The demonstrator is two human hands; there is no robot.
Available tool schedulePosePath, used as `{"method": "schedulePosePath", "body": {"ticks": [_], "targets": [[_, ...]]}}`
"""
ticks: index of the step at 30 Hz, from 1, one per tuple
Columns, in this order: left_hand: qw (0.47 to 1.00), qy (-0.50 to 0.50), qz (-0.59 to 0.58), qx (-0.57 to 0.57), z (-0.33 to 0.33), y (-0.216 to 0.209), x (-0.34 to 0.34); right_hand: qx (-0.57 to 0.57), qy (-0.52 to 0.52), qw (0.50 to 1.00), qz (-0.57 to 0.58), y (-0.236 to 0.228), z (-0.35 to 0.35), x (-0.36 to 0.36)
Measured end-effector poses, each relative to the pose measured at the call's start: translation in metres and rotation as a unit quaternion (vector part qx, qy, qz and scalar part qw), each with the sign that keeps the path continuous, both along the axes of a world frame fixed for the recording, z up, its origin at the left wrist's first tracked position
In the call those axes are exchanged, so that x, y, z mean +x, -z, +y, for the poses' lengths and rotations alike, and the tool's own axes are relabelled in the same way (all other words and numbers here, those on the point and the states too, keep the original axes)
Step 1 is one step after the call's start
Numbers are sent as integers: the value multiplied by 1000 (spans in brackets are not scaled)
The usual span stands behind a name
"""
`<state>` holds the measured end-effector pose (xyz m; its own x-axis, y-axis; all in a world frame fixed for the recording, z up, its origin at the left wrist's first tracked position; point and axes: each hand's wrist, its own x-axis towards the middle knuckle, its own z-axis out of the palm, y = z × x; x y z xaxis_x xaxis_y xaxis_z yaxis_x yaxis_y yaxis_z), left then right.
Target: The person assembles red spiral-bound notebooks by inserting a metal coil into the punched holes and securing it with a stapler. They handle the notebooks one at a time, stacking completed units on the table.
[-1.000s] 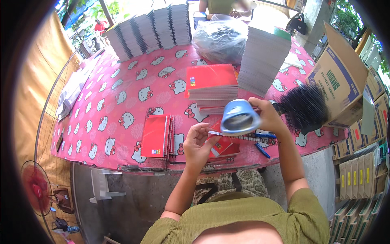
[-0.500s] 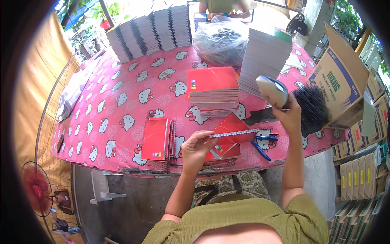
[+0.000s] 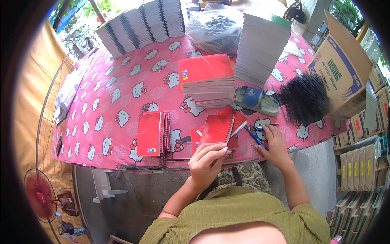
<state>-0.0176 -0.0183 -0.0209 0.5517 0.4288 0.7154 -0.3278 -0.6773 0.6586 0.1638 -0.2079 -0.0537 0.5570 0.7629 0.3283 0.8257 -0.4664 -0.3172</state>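
My left hand [image 3: 206,163] pinches the lower edge of a red spiral notebook [image 3: 217,127], its coil along the right side. That notebook is tilted over other red notebooks or covers [image 3: 240,122] at the table's near edge. To the right, my right hand [image 3: 278,149] is around the blue handles of pliers [image 3: 257,139], thumb on one handle and fingers on the other. The jaws are hard to make out. Beyond them lies a blue and beige slipper [image 3: 258,100]. A small stack of red spiral notebooks [image 3: 151,134] rests left of my left hand.
Behind stands a taller red-covered stack [image 3: 206,71], beside a leaning pile of pages [image 3: 262,51]. Black coils [image 3: 304,97] lie against an open cardboard box [image 3: 339,69] on the right. A clear plastic bag [image 3: 213,30] and coil-bound stacks [image 3: 142,26] occupy the far side.
My right hand has put the slipper down on the table and moved to the pliers. The notebook in my left hand has turned from edge-on to showing its red cover.
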Motion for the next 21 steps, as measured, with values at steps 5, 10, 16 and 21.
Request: {"method": "schedulePosePath", "body": {"ticks": [5, 10, 16, 21], "targets": [[996, -38, 28, -80, -9, -6, -3, 96, -48, 973, 205, -39, -8, -20], [997, -25, 12, -66, -13, -11, -2, 143, -180, 958, 169, -79, 3, -56], [998, -35, -18, -51, -13, -6, -2, 126, -175, 944, 251, -80, 5, -66], [997, -26, -58, 48, -3, -14, -4, 93, -145, 556, 813, -55, 4, -47]]}}
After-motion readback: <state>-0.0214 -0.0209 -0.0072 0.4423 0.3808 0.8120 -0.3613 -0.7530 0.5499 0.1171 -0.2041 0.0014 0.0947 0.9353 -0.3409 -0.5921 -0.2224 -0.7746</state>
